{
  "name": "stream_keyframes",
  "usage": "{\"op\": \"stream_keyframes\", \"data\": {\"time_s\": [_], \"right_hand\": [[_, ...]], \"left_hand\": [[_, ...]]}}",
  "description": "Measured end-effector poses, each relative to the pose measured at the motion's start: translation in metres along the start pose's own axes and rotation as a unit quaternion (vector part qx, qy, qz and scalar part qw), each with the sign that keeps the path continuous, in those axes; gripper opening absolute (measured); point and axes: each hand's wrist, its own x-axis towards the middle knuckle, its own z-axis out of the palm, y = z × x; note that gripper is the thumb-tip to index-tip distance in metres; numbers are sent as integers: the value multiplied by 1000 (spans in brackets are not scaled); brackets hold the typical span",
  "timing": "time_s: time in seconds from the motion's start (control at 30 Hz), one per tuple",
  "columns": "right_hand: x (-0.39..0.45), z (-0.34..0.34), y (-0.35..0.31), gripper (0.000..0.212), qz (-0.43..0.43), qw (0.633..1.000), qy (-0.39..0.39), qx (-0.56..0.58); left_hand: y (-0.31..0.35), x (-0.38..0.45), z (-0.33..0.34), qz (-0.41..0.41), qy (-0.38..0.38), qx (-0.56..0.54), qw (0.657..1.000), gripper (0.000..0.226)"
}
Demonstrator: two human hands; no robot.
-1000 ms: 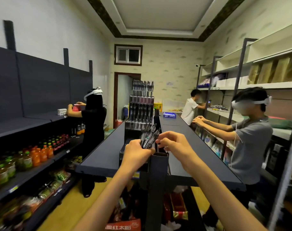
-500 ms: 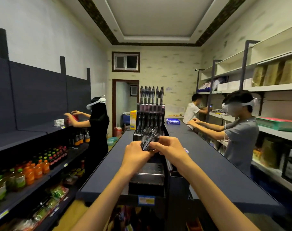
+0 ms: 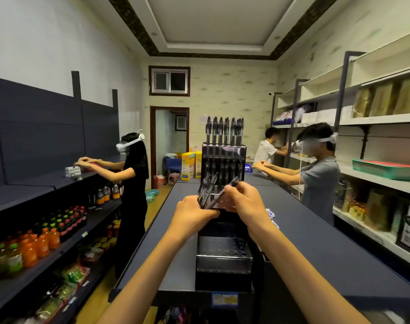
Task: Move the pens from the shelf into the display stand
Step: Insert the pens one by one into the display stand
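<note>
Directly ahead, both hands meet at chest height above the dark display stand (image 3: 223,256), which sits on the blue-grey shelf top (image 3: 316,242). Curled fingers of the left hand (image 3: 192,215) grip a bundle of black pens (image 3: 207,191), which fan upward and away from the viewer. Fingers of the right hand (image 3: 243,199) pinch one pen (image 3: 225,192) at the bundle's right edge; its long axis slants up to the right, tip end toward the left palm. Below the wrists the stand's lowest tier shows rows of unfilled holes, while its top tier already holds a row of upright pens (image 3: 224,130). Judging from this, the right hand is placed to draw the single pen free, turn it upright and lower it into a hole; the open holes lie below and nearer the viewer than the bundle.
</note>
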Motion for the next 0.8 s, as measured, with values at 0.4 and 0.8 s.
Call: {"op": "stream_keyframes", "data": {"time_s": [0.4,0.8], "right_hand": [[62,20,-27,16,-172,950,71,-250],[99,39,-10,18,-174,921,36,-347]], "left_hand": [[-33,23,-35,-14,47,-22,999,40],[-37,48,-41,-21,55,-14,998,29]]}}
